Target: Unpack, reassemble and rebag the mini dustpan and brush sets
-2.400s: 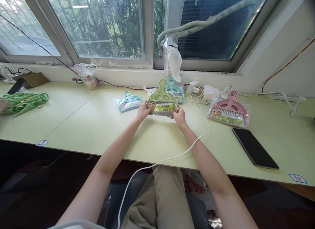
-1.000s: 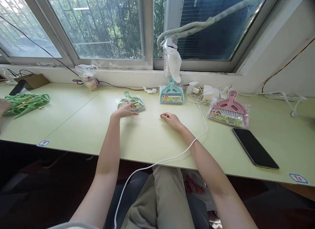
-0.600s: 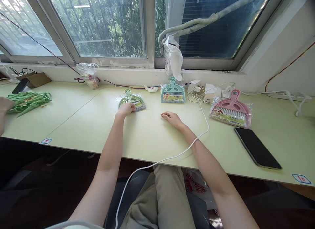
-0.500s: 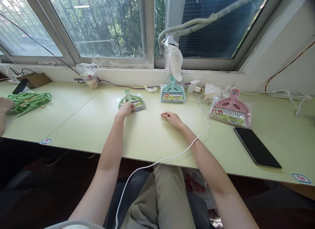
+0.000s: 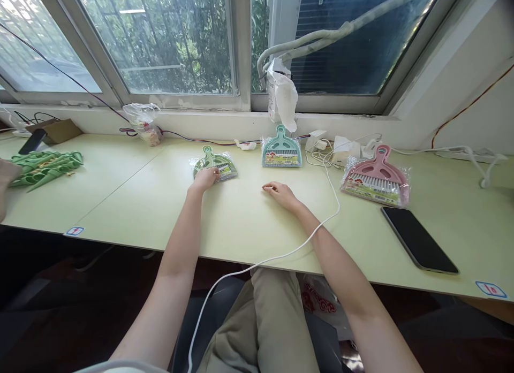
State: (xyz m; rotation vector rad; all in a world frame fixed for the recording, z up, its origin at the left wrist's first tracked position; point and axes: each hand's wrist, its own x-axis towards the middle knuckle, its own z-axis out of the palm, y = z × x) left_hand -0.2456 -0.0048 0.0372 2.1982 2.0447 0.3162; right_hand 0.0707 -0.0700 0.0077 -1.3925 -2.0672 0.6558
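My left hand [image 5: 206,177] is closed on the near edge of a green dustpan and brush set [image 5: 225,166] in clear wrapping, which lies on the table. The fingers cover part of its label. My right hand [image 5: 280,194] rests on the tabletop with its fingers bent together, and I see nothing in them. Beyond it a teal dustpan and brush set [image 5: 281,148] lies wrapped near the wall. Further right is a pink dustpan and brush set [image 5: 377,177], also wrapped, its white bristles showing.
A phone [image 5: 420,239] lies at the right. A white cable [image 5: 297,249] runs across my right forearm and over the table edge. Chargers [image 5: 347,148] sit by the wall. At the far left, another person's hand [image 5: 8,175] is beside several green pieces [image 5: 52,167].
Both of my hands stay where they were, and the three dustpan sets have not moved. Only the camera view has shifted very slightly.
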